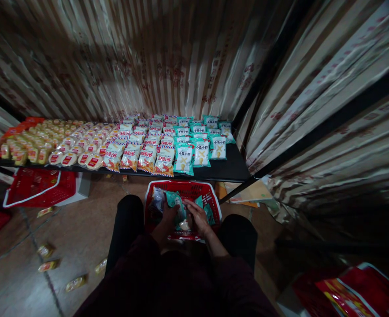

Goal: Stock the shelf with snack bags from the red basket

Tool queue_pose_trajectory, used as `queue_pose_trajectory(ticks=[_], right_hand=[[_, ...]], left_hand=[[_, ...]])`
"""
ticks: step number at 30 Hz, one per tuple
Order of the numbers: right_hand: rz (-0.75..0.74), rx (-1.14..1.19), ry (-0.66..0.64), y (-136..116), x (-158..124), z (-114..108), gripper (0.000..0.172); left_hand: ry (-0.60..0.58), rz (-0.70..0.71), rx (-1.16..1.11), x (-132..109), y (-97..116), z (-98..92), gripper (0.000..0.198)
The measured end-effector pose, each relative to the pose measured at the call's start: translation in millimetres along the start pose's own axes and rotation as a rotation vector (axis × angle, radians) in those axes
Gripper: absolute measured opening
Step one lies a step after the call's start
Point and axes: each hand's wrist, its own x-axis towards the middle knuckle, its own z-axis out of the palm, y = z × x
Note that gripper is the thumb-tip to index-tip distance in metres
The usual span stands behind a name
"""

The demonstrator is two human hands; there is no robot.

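Both my hands are down in a red shopping basket (214,198) between my knees. My left hand (166,224) grips a teal snack packet (177,207) from the left side. My right hand (198,216) rests on the same packet from the right, fingers curled over it. More teal packets (209,213) lie in the basket. In front of me a low black shelf (231,168) carries rows of snack bags: teal ones (201,152) at the right, red-and-white ones (146,157) in the middle, small round packs (65,156) at the left.
Another red basket (37,187) stands under the shelf at the left. Several small packets (48,265) lie loose on the tiled floor at my left. Patterned curtains hang behind the shelf and along the right. A red carton (353,293) sits at the lower right.
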Motion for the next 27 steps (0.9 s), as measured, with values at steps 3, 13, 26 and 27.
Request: queue_pose_trajectory(ticks=[3, 13, 26, 27], right_hand=[[-0.035, -0.021, 0.066, 0.9, 2.0, -0.5, 0.049], [0.032, -0.019, -0.002, 9.2, 3.1, 0.8, 0.063], [-0.039, -0.034, 0.111, 11.7, 3.7, 1.9, 0.053], [-0.041, -0.035, 0.108, 12.2, 3.6, 1.9, 0.052]], left_hand=[[-0.051, -0.071, -0.065, -3.4, 1.7, -1.6, 0.051], [-0.177, -0.130, -0.167, -1.9, 5.2, -8.1, 0.045], [-0.177, -0.155, -0.130, -9.3, 4.9, -4.2, 0.039], [-0.171, -0.153, -0.122, -8.8, 4.5, -5.1, 0.038]])
